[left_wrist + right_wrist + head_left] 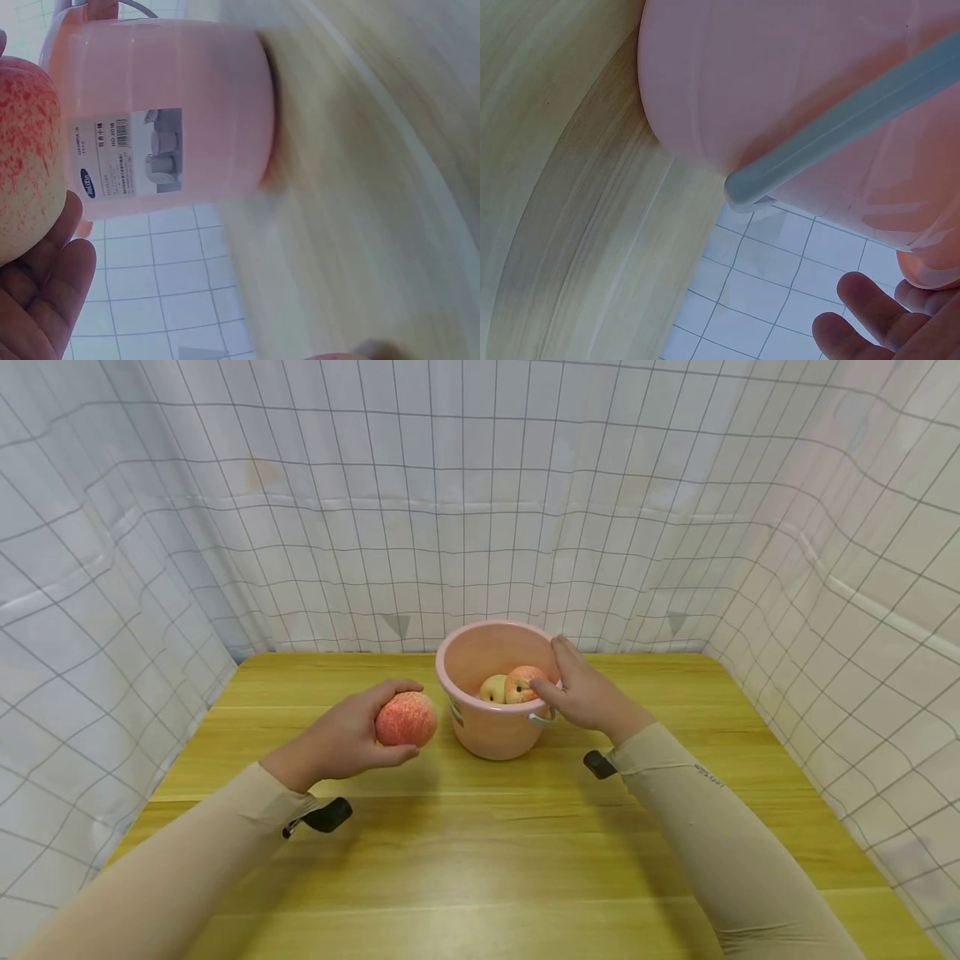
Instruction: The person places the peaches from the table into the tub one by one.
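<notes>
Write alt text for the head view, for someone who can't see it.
A person's left hand holds a reddish fruit beside a pink bucket that stands on a wood-grain table. The right hand holds the bucket's rim; at least two more fruits show inside.

The head camera looks forward and slightly down from above the near side of the surface (pixel 480 860), far enough back to take in both the left hand (pixel 348 739) and right hand (pixel 592 693), the pink bucket (pixel 495 735) and the gridded cloth (pixel 487 552) behind. The left wrist camera sits low and close, its picture turned sideways, facing the bucket's printed label (pixel 124 154). The right wrist camera, also low and turned, faces the opposite side, where the handle (pixel 847 120) crosses closely. All three views share the bucket; the head and left wrist views share the red fruit (pixel 405 720).
</notes>
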`<action>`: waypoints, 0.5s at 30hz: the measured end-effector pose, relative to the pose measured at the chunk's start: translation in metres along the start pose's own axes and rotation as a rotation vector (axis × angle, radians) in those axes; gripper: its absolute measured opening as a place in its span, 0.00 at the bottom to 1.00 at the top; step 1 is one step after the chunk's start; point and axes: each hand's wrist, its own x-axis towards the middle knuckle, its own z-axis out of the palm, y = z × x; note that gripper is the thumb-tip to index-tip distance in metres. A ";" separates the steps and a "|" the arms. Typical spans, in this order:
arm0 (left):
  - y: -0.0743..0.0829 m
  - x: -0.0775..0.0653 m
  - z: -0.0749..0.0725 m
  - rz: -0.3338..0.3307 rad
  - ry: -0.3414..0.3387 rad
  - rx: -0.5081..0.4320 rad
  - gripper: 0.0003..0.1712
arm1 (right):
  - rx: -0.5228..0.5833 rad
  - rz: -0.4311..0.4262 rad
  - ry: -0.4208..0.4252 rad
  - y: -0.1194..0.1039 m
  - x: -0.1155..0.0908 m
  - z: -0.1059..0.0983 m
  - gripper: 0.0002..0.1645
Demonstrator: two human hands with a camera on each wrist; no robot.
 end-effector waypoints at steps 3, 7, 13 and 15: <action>0.003 0.004 -0.002 0.004 0.008 0.008 0.42 | -0.001 -0.009 0.003 0.001 0.000 0.000 0.56; 0.008 0.009 -0.006 0.005 0.013 0.008 0.42 | 0.002 -0.026 0.011 0.002 0.001 0.001 0.56; 0.015 0.020 -0.010 0.004 0.023 -0.023 0.43 | 0.006 -0.022 0.009 0.001 0.000 0.001 0.56; 0.017 0.023 -0.011 0.005 0.027 -0.031 0.44 | 0.007 -0.014 0.006 0.001 0.000 0.000 0.57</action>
